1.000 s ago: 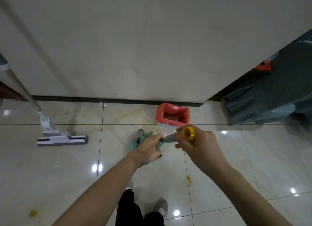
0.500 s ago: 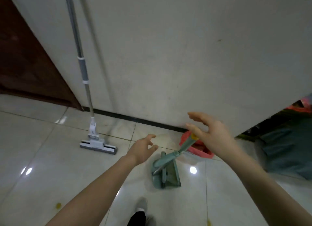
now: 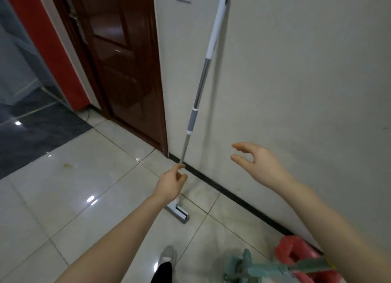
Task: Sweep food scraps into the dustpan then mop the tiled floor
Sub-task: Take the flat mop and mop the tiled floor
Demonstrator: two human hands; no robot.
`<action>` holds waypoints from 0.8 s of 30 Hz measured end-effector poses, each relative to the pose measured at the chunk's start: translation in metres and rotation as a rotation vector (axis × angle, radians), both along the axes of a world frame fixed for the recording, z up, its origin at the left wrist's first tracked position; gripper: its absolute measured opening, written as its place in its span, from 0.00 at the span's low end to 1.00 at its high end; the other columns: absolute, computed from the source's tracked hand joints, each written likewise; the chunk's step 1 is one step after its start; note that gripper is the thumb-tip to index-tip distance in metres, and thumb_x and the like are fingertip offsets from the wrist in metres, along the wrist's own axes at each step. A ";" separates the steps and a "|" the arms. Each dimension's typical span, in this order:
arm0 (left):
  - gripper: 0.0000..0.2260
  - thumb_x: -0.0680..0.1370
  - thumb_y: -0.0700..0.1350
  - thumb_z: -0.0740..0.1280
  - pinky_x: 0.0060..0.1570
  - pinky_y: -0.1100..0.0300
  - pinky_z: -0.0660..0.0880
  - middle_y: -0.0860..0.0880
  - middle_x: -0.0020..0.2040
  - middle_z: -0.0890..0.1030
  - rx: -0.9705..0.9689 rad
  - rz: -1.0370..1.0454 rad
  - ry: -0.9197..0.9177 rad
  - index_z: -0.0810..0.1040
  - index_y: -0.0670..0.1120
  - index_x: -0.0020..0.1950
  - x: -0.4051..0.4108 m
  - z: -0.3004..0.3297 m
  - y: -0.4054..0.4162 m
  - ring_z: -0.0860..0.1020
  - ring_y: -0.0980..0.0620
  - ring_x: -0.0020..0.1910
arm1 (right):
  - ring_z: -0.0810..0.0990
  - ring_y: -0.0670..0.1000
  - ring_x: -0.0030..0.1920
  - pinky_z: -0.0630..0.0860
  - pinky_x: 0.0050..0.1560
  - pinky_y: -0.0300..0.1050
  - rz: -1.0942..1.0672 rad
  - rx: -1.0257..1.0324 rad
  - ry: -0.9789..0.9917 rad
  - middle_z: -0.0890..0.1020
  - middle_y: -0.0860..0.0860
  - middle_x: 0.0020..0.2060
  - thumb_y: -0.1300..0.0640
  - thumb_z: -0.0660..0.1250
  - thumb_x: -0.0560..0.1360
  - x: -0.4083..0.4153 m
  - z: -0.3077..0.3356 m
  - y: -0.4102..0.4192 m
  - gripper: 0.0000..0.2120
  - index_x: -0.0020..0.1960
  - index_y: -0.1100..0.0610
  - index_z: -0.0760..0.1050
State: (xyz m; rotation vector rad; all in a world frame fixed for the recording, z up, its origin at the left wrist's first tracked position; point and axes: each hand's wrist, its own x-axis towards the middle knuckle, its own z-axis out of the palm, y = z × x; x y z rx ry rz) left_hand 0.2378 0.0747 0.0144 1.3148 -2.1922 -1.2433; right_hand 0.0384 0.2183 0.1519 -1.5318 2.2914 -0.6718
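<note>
Glossy pale floor tiles (image 3: 63,198) meet a cream wall (image 3: 296,71) along a dark skirting strip, with a brown wooden door (image 3: 118,60) at about eleven o'clock. A second ago both hands were wrapped round the teal handle of the broom-and-dustpan set; now that teal set (image 3: 254,268) stands unheld at five o'clock, beside a red-lined waste bin (image 3: 296,255). That suggests the sweeping stage is over and the mopping stage is starting.

The long mop with a white and steel shaft (image 3: 198,92) leans against the wall at twelve o'clock, its flat grey-and-white head (image 3: 178,214) on the tiles near six. The left hand (image 3: 170,185) has come up to the lower shaft, its fingers curled loosely at the steel tube; whether they have actually closed round it I cannot tell. The right hand (image 3: 260,166) hangs open at three o'clock, fingers spread and curved, holding nothing, well apart from the shaft.

A yellowish stain (image 3: 67,166) lies on the tiles at nine o'clock, probably the mop's first job.
</note>
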 end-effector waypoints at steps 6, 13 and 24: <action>0.15 0.78 0.45 0.65 0.41 0.60 0.73 0.49 0.41 0.77 0.026 0.041 0.114 0.72 0.48 0.65 -0.062 0.004 -0.116 0.77 0.51 0.40 | 0.75 0.49 0.66 0.66 0.66 0.41 0.046 -0.019 0.106 0.78 0.50 0.65 0.50 0.67 0.77 -0.041 0.005 -0.139 0.21 0.69 0.53 0.73; 0.28 0.75 0.49 0.70 0.61 0.60 0.68 0.47 0.64 0.72 -0.020 -0.063 0.142 0.64 0.50 0.73 -0.165 -0.008 -0.263 0.72 0.50 0.63 | 0.73 0.52 0.67 0.66 0.67 0.42 0.068 -0.009 0.263 0.77 0.50 0.66 0.53 0.69 0.76 -0.099 0.010 -0.304 0.23 0.70 0.53 0.72; 0.08 0.77 0.51 0.66 0.40 0.59 0.67 0.54 0.38 0.72 0.149 -0.127 0.156 0.69 0.49 0.46 -0.258 -0.049 -0.347 0.71 0.52 0.40 | 0.81 0.59 0.57 0.65 0.69 0.54 0.370 -0.126 0.805 0.84 0.57 0.50 0.66 0.77 0.63 -0.162 -0.026 -0.420 0.17 0.52 0.61 0.83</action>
